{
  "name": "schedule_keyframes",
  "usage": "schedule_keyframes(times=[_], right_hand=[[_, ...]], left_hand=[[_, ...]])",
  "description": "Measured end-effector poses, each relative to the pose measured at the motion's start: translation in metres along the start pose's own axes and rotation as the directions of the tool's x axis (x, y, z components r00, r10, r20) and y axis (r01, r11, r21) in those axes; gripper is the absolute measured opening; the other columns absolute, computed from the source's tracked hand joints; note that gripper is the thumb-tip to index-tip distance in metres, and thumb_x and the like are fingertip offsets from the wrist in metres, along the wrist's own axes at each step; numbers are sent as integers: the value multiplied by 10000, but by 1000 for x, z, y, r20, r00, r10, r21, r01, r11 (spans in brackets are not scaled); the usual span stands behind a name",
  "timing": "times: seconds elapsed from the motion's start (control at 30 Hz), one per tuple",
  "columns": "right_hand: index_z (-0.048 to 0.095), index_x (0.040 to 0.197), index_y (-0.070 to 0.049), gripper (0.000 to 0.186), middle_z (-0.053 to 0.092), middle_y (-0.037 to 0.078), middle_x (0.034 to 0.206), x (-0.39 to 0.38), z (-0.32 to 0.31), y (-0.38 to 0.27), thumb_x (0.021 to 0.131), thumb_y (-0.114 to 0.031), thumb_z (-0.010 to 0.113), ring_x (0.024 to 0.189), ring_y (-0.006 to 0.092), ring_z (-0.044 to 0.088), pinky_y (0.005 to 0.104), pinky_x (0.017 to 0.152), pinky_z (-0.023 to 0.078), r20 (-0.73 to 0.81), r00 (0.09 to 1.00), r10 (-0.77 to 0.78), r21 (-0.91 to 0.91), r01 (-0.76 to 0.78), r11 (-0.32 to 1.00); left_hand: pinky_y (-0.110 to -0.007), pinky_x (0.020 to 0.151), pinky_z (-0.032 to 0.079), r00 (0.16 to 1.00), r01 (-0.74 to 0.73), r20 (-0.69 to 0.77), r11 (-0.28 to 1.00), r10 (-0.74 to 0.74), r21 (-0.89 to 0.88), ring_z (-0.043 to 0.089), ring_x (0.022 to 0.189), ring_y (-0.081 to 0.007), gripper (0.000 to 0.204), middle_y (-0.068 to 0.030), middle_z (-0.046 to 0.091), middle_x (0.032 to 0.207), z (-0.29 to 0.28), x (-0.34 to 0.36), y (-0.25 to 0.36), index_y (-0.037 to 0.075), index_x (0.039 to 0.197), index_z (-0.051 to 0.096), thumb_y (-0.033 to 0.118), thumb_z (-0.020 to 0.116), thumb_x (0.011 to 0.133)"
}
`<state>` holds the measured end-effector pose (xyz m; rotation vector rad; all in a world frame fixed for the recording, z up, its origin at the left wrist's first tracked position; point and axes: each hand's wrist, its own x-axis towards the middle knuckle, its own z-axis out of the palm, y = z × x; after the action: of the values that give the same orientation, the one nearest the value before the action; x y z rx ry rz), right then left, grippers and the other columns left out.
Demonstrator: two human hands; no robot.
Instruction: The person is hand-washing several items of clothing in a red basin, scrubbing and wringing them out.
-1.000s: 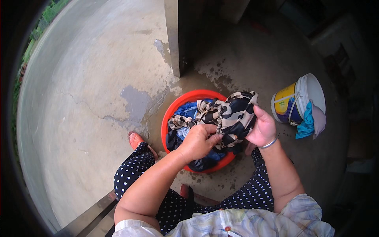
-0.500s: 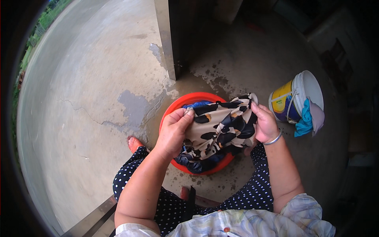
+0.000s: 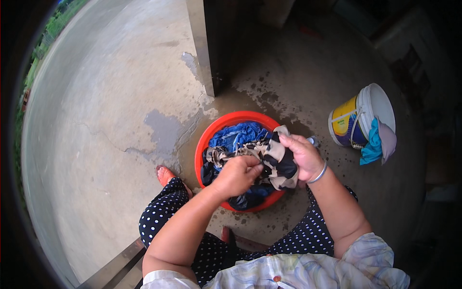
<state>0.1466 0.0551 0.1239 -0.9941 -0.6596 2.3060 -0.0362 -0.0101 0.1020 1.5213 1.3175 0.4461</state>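
Observation:
Between my hands is a beige garment (image 3: pixel 283 168) with black patches, bunched up over a round red basin (image 3: pixel 201 144). My left hand (image 3: pixel 239 174) pinches a fold of it near the middle of the basin. At the right rim, my right hand (image 3: pixel 306 158) is closed on the garment's other end, thumb on top. Part of the patterned fabric trails leftward onto the wash. Rumpled blue clothing (image 3: pixel 239 135) fills the far side of the basin. Dark blue cloth (image 3: pixel 249 198) lies on the near side, partly hidden beneath the garment and my left hand.
A white bucket (image 3: pixel 344 120) with a yellow and purple label stands to the right, teal cloth (image 3: pixel 370 147) and a pale cloth (image 3: pixel 386 137) hanging over its rim. A square post (image 3: pixel 201 48) rises beyond the basin. Wet patches mark the concrete floor (image 3: pixel 110 96).
The garment was stretched wide between both hands; now it is gathered up. My left hand has moved right and nearer, my right hand slightly left, uncovering the blue clothing.

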Motion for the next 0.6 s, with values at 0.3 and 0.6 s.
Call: schedule_keyframes(times=[0.3,0.6], right_hand=[[553,814,12,277,565,91,700,18,-40,4,778,-245,650,662,93,534,274,574,439,46,890,-454,-990,100,95],[494,1107,23,488,566,79,889,3,7,40,738,-212,713,729,114,554,250,668,476,196,920,-340,-623,384,681]], left_hand=[[-384,802,496,962,77,58,60,-266,-995,599,892,-233,289,-111,599,1019,-28,-3,16,46,1080,530,245,377,936],[-434,857,466,945,-83,-20,-180,-327,-980,574,953,-271,335,-136,579,1044,-12,2,11,33,1128,493,255,315,950]])
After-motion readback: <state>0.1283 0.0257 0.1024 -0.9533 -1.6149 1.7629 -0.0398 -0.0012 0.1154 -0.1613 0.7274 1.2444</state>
